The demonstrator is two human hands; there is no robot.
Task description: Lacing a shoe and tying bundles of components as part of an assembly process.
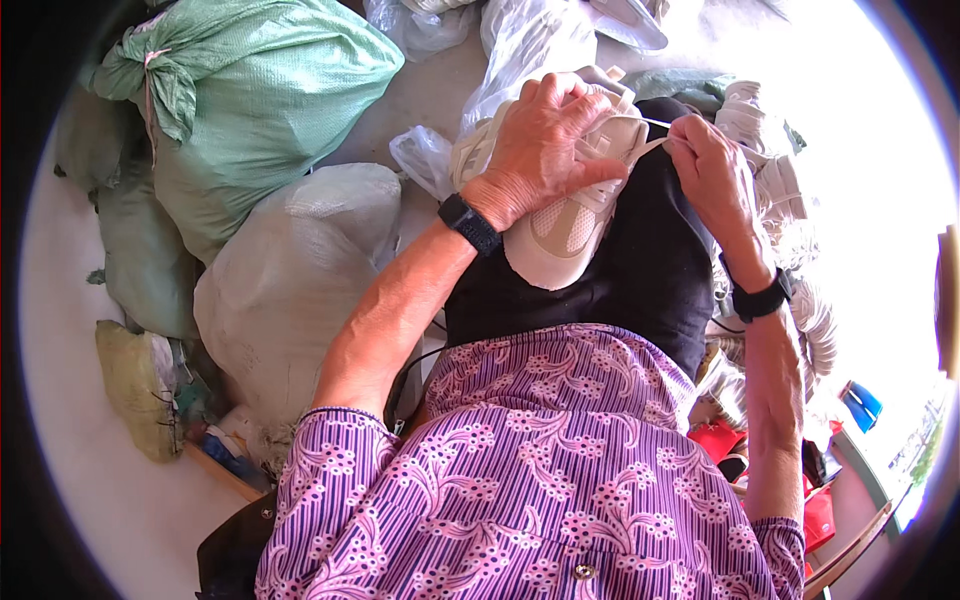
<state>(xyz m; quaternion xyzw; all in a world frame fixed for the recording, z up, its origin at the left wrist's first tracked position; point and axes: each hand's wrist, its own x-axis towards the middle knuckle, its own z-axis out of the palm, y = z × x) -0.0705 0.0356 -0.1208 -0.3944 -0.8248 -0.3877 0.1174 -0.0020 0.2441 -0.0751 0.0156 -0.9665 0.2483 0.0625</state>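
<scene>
A beige and white sneaker (568,225) rests on my lap, its toe pointing toward me. My left hand (555,145) lies across its upper, thumb and fingers spread over the lacing area and holding it steady. A pale shoelace (650,148) runs from the shoe's right side to my right hand (705,165), which pinches it between thumb and fingers and draws it taut. Part of the lacing is hidden under my left hand. Each wrist wears a black band.
Green woven sacks (270,110) and a white sack (300,290) stand at the left. Clear plastic bags (535,45) lie beyond the shoe. At the right are stacked pale shoes (780,185), bundled white laces (815,325) and a red bag (818,515).
</scene>
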